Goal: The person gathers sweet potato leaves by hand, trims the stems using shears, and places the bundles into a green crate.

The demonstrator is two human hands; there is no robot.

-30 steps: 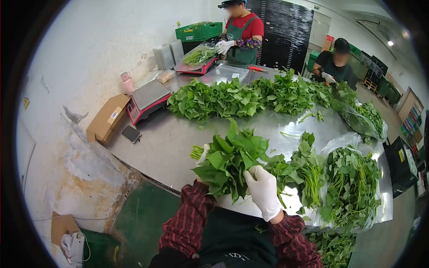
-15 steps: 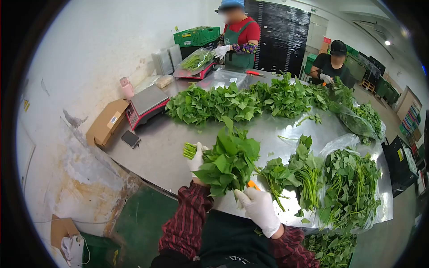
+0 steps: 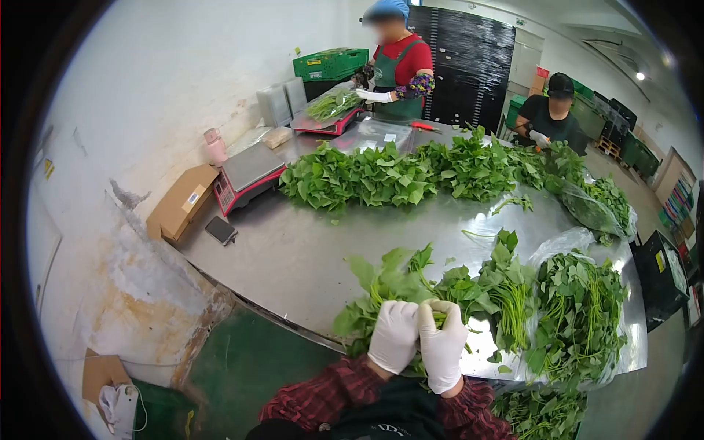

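Note:
White gloves cover both of my hands, which meet at the table's front edge. My left hand (image 3: 394,336) is closed around the stems of a leafy green bunch (image 3: 370,293), whose leaves spread up and to the left. Beside it, my right hand (image 3: 443,345) is closed on stems that show between its fingers and thumb. Just behind and to the right of my hands lie loose leafy stems (image 3: 506,293) on the metal table (image 3: 293,271). A larger pile of greens (image 3: 579,315) rests on clear plastic farther right.
A row of leafy greens (image 3: 381,176) crosses the table's far side. At the left are a scale (image 3: 249,172), cardboard box (image 3: 183,202) and phone (image 3: 221,230). One co-worker (image 3: 403,66) stands at a second scale (image 3: 330,125); another (image 3: 551,114) is at the far right.
My left hand has moved right and down with the bunch, turning it so the stems meet my right hand. The orange item by my right hand no longer shows. The view has shifted slightly.

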